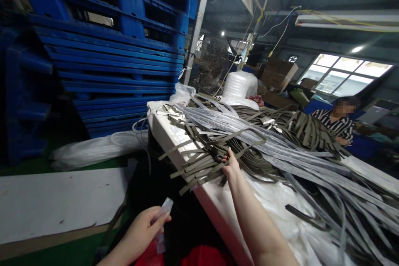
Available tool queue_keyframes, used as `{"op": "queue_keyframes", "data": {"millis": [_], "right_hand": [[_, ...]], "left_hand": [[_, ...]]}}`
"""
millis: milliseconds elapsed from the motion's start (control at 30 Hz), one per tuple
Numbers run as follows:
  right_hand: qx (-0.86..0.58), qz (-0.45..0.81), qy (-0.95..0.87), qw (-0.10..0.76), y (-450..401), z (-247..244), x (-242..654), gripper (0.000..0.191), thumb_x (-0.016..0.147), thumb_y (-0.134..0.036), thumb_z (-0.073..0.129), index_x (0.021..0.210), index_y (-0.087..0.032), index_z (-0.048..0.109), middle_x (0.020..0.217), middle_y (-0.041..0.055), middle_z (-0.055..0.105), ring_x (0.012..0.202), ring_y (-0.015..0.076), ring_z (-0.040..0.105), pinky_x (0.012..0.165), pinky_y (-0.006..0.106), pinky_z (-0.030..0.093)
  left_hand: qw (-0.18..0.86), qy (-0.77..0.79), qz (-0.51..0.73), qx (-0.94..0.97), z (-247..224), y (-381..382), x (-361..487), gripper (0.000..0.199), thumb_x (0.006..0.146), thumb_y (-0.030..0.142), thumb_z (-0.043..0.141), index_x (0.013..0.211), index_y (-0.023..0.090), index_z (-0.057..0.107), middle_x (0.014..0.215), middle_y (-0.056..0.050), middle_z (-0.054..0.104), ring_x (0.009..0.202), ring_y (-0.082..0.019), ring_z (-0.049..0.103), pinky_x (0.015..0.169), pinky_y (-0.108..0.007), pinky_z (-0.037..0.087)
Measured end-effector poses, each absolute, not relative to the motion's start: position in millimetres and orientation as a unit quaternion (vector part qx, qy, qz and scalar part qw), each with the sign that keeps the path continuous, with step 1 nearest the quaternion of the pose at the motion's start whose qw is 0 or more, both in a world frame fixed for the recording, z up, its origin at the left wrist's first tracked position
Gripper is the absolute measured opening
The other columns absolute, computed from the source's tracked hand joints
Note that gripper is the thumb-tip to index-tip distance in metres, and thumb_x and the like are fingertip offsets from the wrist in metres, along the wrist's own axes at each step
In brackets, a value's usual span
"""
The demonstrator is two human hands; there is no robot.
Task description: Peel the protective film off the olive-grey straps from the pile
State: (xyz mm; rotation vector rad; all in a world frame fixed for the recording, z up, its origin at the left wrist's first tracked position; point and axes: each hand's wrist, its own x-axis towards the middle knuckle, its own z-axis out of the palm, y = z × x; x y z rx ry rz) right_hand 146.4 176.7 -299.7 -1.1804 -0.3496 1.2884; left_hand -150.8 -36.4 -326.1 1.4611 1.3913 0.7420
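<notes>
My left hand [148,225] is closed around a crumpled strip of clear plastic sleeve [167,205], held low in front of the table. Its upper end sticks out past my thumb and its lower end hangs beneath. My right hand [230,164] reaches over the table's near edge into a pile of flat olive-green straps [199,165]. The fingers are curled, apparently around one strap, though the hand partly hides the grip. A looped strap [257,132] rises beside the thumb. Long clear plastic sleeves [243,126] lie across the straps, right of and beyond my right hand.
The white-covered table [215,203] runs off to the right. A white plastic roll [239,85] stands at its far side. Blue pallets [124,58] are stacked at the left, above a wrapped white bundle [96,148] on the floor. A person in stripes [335,122] sits across the table.
</notes>
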Motion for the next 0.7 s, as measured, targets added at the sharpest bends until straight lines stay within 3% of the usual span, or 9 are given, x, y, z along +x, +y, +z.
{"op": "queue_keyframes", "data": {"millis": [100, 200, 333, 467, 533, 600, 700], "right_hand": [[-0.498, 0.556, -0.134, 0.652, 162, -294, 149, 0.026, 0.09, -0.032, 0.065, 0.076, -0.018, 0.049, 0.053, -0.0077, 0.046, 0.039, 0.0049, 0.039, 0.036, 0.015, 0.034], [-0.466, 0.558, -0.143, 0.672, 148, -281, 150, 0.027, 0.084, -0.021, 0.07, 0.072, -0.019, 0.046, 0.051, -0.0096, 0.042, 0.037, 0.0032, 0.034, 0.033, 0.013, 0.029], [-0.419, 0.56, -0.169, 0.695, 128, -257, 157, 0.031, 0.084, -0.025, 0.065, 0.067, -0.02, 0.04, 0.049, -0.0106, 0.037, 0.035, 0.0028, 0.03, 0.033, 0.014, 0.027], [-0.382, 0.531, -0.193, 0.731, 105, -228, 176, 0.025, 0.083, -0.032, 0.063, 0.07, -0.019, 0.045, 0.058, -0.0066, 0.052, 0.04, 0.0037, 0.04, 0.035, 0.015, 0.03], [-0.368, 0.525, -0.203, 0.74, 91, -216, 183, 0.028, 0.08, -0.035, 0.064, 0.069, -0.019, 0.045, 0.069, -0.0025, 0.063, 0.042, 0.0035, 0.043, 0.034, 0.014, 0.03], [-0.355, 0.55, -0.223, 0.722, 75, -208, 185, 0.028, 0.075, -0.036, 0.07, 0.07, -0.018, 0.049, 0.072, -0.0007, 0.066, 0.04, 0.0026, 0.041, 0.033, 0.014, 0.028], [-0.352, 0.621, -0.263, 0.649, 45, -206, 174, 0.028, 0.07, -0.034, 0.078, 0.085, -0.016, 0.063, 0.067, -0.001, 0.066, 0.036, 0.0011, 0.035, 0.033, 0.013, 0.026]], "left_hand": [[0.489, 0.564, 0.295, 0.597, -321, -34, -145, 0.047, 0.078, 0.06, 0.051, 0.077, 0.017, 0.071, 0.072, -0.005, 0.065, 0.061, -0.02, 0.061, 0.06, -0.028, 0.047], [0.493, 0.559, 0.295, 0.598, -319, -33, -141, 0.047, 0.078, 0.06, 0.052, 0.076, 0.017, 0.071, 0.074, -0.005, 0.065, 0.063, -0.02, 0.062, 0.06, -0.028, 0.048], [0.485, 0.547, 0.302, 0.612, -316, -35, -137, 0.048, 0.082, 0.06, 0.051, 0.077, 0.017, 0.071, 0.075, -0.005, 0.066, 0.063, -0.02, 0.063, 0.059, -0.027, 0.049], [0.439, 0.521, 0.321, 0.657, -305, -35, -135, 0.046, 0.088, 0.055, 0.049, 0.078, 0.017, 0.074, 0.08, -0.006, 0.069, 0.069, -0.02, 0.065, 0.063, -0.026, 0.051], [0.397, 0.493, 0.335, 0.698, -293, -33, -133, 0.043, 0.091, 0.05, 0.048, 0.079, 0.019, 0.075, 0.083, -0.006, 0.071, 0.077, -0.021, 0.067, 0.072, -0.028, 0.052], [0.34, 0.451, 0.354, 0.745, -278, -31, -129, 0.036, 0.093, 0.043, 0.049, 0.081, 0.022, 0.076, 0.087, -0.005, 0.074, 0.089, -0.021, 0.068, 0.094, -0.035, 0.048], [0.261, 0.39, 0.382, 0.797, -248, -29, -121, 0.025, 0.093, 0.031, 0.053, 0.084, 0.026, 0.075, 0.089, 0.0, 0.076, 0.108, -0.022, 0.064, 0.118, -0.046, 0.018]]}}
